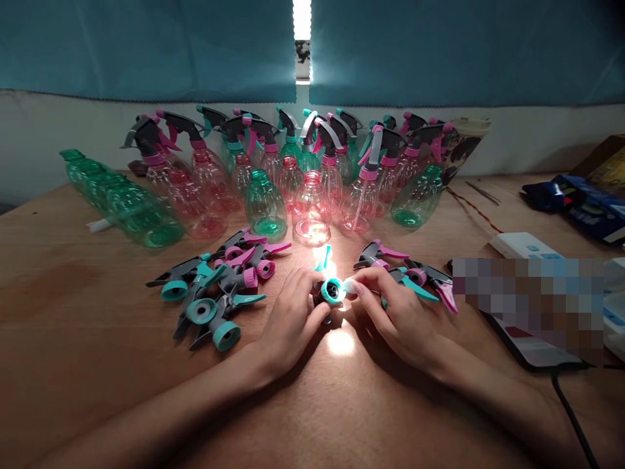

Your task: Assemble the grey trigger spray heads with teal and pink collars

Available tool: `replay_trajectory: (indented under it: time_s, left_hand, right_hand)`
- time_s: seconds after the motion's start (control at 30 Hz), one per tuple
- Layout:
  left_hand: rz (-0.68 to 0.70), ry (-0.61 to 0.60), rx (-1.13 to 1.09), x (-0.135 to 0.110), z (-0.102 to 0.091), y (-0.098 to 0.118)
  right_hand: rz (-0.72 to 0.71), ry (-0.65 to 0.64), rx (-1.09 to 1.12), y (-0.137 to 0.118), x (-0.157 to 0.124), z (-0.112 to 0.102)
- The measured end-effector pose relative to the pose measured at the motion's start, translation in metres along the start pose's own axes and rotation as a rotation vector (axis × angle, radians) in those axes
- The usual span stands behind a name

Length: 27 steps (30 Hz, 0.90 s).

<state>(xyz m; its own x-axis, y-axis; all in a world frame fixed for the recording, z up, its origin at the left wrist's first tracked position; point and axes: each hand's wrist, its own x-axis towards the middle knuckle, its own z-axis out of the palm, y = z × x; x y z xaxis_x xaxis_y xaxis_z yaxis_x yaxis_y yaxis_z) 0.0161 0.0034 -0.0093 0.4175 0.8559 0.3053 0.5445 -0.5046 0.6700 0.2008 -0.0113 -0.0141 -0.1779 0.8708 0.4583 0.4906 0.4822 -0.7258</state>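
Across the tabletop (73, 391), wood stretches back toward a white wall (29, 130), with green and pink bottles (311, 208) crowded beyond the hands. Two loose groups of spray heads lie nearer: a larger one (250, 278) left of the left hand (293, 306), a smaller one (415, 275) just beyond the right hand (398, 309). The left hand's fingers and thumb close around one spray head (333, 291), held low between the hands, its teal collar open toward the viewer. The right hand pinches a small pale piece (349, 285) at the collar's side; whether it enters the collar, I cannot tell.

The spray head should be light and fairly stiff, its plastic perhaps a little slick; the trigger would likely give if squeezed, so the body or ribbed collar seems the sounder hold. The pale piece probably wants only fingertips.

For movement, bare wood runs between the forearms; the bottles limit reach ahead, a phone (547, 345) and its cord (573, 417) the right. The tabletop's near edge is out of view.
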Motion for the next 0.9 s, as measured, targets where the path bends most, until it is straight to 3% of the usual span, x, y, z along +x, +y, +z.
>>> replay_trajectory:
  time_s: [0.4, 0.67, 0.8, 0.9]
  left_hand:
    - [0.046, -0.020, 0.018, -0.001, -0.001, 0.002]
    - [0.184, -0.100, 0.005, -0.002, 0.000, 0.002]
    - [0.120, -0.139, -0.034, -0.001, -0.001, 0.001]
    - [0.060, -0.135, -0.044, 0.000, -0.002, -0.001]
  right_hand:
    - [0.069, -0.102, 0.079, -0.007, 0.007, -0.012]
    - [0.182, -0.170, 0.190, -0.012, 0.006, -0.014]
    - [0.326, -0.208, 0.453, -0.011, 0.003, -0.010]
    - [0.376, -0.278, 0.502, -0.008, 0.004, -0.010]
